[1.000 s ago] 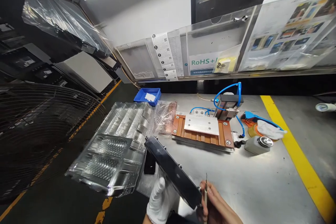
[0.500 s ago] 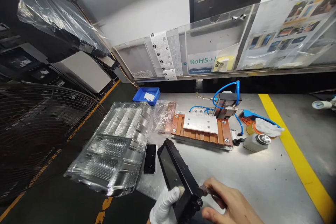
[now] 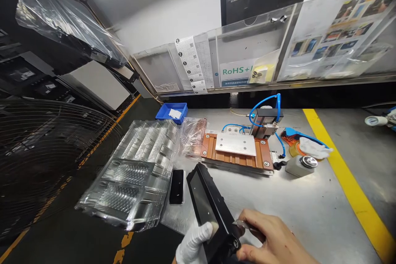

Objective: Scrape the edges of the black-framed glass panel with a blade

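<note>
My left hand (image 3: 193, 242), in a white glove, grips the near end of a long black plastic housing (image 3: 218, 210), thumb over its grey, screen-like window. The housing is held tilted above the bench. My bare right hand (image 3: 275, 239) pinches a small metal blade (image 3: 240, 223) against the housing's right edge near a round corner hole. Most of the blade is hidden in the fingers. A phone (image 3: 177, 187) lies on the bench just left of the housing.
Clear plastic trays (image 3: 136, 173) are stacked at the left. Behind the housing stands a brown and silver fixture (image 3: 235, 145) with blue air hoses. A dispenser bottle (image 3: 301, 166) is right of it; a blue bin (image 3: 171, 112) sits at the back. A fan guard (image 3: 52, 152) is far left.
The right hand and blade have shifted slightly along the housing's edge, the thumb coming closer to its corner. The left hand keeps its grip. The whole view has moved a little.
</note>
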Tool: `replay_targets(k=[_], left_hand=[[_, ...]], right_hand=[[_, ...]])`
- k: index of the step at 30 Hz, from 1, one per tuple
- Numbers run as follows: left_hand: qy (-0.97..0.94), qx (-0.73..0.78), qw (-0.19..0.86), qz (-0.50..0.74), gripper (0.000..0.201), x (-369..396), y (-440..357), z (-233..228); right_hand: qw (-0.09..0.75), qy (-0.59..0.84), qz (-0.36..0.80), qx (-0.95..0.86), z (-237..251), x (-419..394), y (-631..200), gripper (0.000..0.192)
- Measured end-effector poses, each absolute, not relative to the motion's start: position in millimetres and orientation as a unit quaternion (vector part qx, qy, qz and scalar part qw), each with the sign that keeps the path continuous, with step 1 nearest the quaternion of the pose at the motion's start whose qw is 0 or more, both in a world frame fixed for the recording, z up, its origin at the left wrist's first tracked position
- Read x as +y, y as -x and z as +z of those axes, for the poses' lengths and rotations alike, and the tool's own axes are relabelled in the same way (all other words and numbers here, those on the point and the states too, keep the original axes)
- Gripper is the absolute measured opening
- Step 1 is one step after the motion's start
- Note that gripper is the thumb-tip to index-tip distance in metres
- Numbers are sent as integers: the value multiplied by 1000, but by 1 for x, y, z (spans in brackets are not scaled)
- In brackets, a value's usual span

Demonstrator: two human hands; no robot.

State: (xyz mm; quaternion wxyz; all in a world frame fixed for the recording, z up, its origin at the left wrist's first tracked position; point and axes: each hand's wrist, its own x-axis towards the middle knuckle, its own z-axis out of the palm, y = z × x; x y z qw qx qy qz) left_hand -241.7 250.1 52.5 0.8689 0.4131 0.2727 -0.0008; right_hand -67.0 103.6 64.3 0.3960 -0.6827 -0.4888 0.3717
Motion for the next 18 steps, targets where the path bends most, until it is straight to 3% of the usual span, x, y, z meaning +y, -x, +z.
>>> replay_targets(k=[11, 18], left_hand=[[-413, 249, 876, 11, 50, 247, 230, 71], [-413, 227, 882, 5, 50, 247, 229, 73]], right_hand=[[386, 680, 371, -501, 67, 104, 67, 41], [400, 677, 387, -480, 68, 105, 70, 53]])
